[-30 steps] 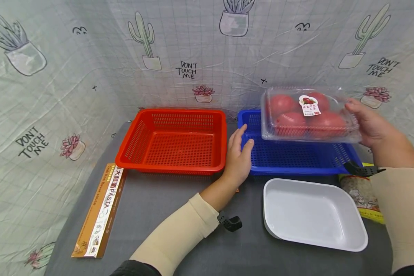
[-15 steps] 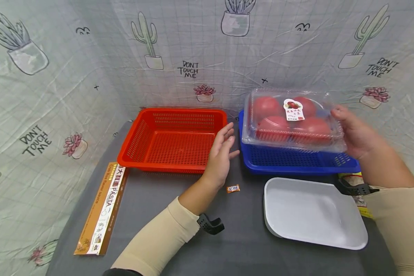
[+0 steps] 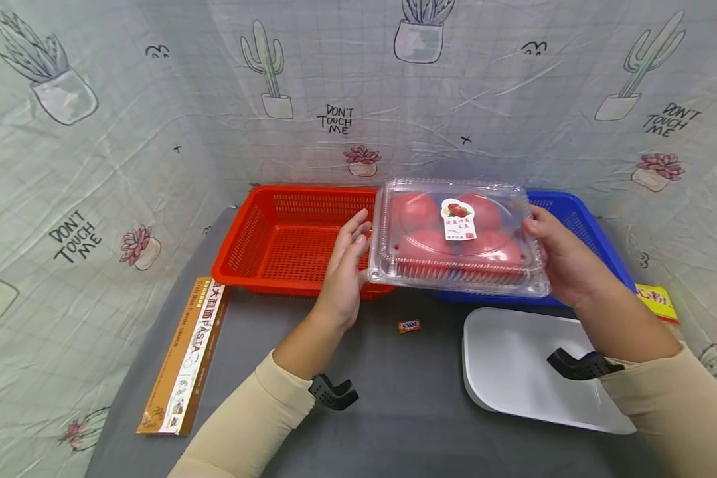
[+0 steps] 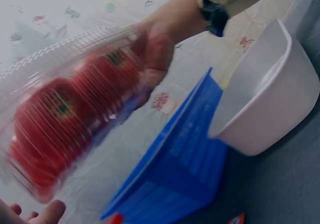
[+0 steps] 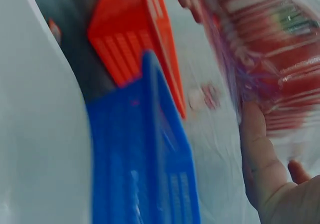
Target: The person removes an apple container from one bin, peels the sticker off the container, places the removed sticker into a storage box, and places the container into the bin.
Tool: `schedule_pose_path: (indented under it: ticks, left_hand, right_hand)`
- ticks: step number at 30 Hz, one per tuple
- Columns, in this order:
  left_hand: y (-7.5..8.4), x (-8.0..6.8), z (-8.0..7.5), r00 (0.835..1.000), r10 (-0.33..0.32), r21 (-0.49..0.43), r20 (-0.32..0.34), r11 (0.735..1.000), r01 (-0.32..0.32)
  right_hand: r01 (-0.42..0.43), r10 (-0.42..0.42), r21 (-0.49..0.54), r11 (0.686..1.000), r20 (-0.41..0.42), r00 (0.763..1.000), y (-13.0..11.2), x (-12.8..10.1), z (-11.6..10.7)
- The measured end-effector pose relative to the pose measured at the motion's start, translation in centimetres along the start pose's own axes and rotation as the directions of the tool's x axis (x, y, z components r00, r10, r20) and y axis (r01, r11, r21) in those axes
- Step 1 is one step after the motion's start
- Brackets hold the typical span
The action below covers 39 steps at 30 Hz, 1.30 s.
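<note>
Clear tomato clamshell [image 3: 457, 240], white fruit sticker [image 3: 457, 220], "PASTA" box [image 3: 184, 355] lying left

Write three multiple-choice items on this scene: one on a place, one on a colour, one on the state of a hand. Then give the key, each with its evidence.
1. Where does the pasta box lie?
A. in the red basket
B. on the table, left of the red basket
C. in the white tray

2. What colour is the basket behind the right hand?
A. blue
B. green
C. yellow

3. How is the left hand?
A. clenched in a fist
B. gripping the pasta box
C. fingers straight, at the left edge of the tomato box

Key: B, it lies flat on the grey table; A, its rim is blue; C, its fingers are extended at that edge.
</note>
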<state>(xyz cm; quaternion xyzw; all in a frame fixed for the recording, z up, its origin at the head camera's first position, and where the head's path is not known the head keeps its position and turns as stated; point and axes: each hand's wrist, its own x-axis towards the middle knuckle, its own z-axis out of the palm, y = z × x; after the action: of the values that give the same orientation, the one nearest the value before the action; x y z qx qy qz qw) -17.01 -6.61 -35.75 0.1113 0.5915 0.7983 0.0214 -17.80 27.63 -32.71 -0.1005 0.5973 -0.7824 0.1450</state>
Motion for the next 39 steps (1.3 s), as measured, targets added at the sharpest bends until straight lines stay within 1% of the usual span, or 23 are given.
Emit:
schedule_pose_path:
  ticks: [2, 5, 7, 11, 14, 18, 21, 25, 28, 30, 33, 36, 39]
  left_hand:
    - [0.5, -0.2, -0.9, 1.0, 0.019, -0.001, 0.009, 1.0, -0.019]
    - [1.3, -0.6, -2.4, 0.999, 0.032, 0.002, 0.015, 0.999, -0.032]
    - [1.8, -0.9, -3.6, 1.0, 0.022, 0.014, 0.005, 1.0, -0.022]
    - [2.8, -1.6, -5.9, 0.999, -0.018, 0.049, -0.028, 0.999, 0.019]
    - [3.5, -2.3, -7.4, 0.999, -0.022, 0.056, -0.034, 0.998, 0.024]
    - [4.3, -3.6, -9.2, 1.0, -0.012, 0.011, -0.029, 1.0, 0.012]
    - [4.8, -4.6, -10.4, 0.999, -0.012, -0.004, -0.045, 1.0, 0.012]
    - [5.6, -6.0, -12.0, 0.998, -0.018, 0.032, -0.063, 0.999, 0.02]
    - [5.9, -7.2, -13.0, 0.998, -0.022, 0.05, -0.055, 0.998, 0.024]
    - [6.0, -8.0, -13.8, 0.999, -0.014, 0.047, -0.043, 0.999, 0.016]
    - [5.8, -9.1, -15.0, 1.0, 0.002, 0.035, -0.005, 0.999, -0.002]
    - [5.5, -9.9, -16.2, 0.999, 0.023, 0.021, 0.034, 0.999, -0.024]
    - [5.1, -10.6, -17.3, 0.998, 0.037, 0.013, 0.051, 0.999, -0.038]
  right_hand:
    - [0.004, -0.004, -0.005, 1.0, -0.024, 1.0, 0.6, 0.0, 1.3]
    - [-0.013, 0.013, 0.003, 1.0, -0.07, 0.997, 1.3, 0.1, 3.3]
    - [-0.028, 0.028, 0.002, 1.0, -0.097, 0.995, 1.7, 0.3, 4.6]
    - [-0.052, 0.051, -0.006, 0.999, -0.143, 0.988, 2.4, 0.3, 7.1]
    - [-0.071, 0.067, -0.021, 0.997, -0.158, 0.985, 2.9, 0.3, 8.9]
    - [-0.085, 0.081, -0.021, 0.996, -0.141, 0.987, 3.9, 0.6, 11.3]
    - [-0.085, 0.083, -0.008, 0.996, -0.12, 0.989, 4.8, 1.0, 12.9]
    - [-0.091, 0.093, 0.022, 0.996, -0.106, 0.99, 5.9, 1.1, 14.6]
    - [-0.112, 0.115, 0.038, 0.993, -0.095, 0.989, 6.7, 1.0, 15.7]
    - [-0.127, 0.129, 0.029, 0.991, -0.078, 0.989, 7.2, 0.8, 16.2]
    - [-0.16, 0.16, 0.009, 0.987, -0.048, 0.986, 8.0, 0.4, 16.9]
    - [-0.178, 0.178, -0.005, 0.984, -0.021, 0.984, 8.9, 0.2, 17.6]
    - [-0.189, 0.189, -0.004, 0.982, -0.004, 0.982, 9.8, 0.1, 18.1]
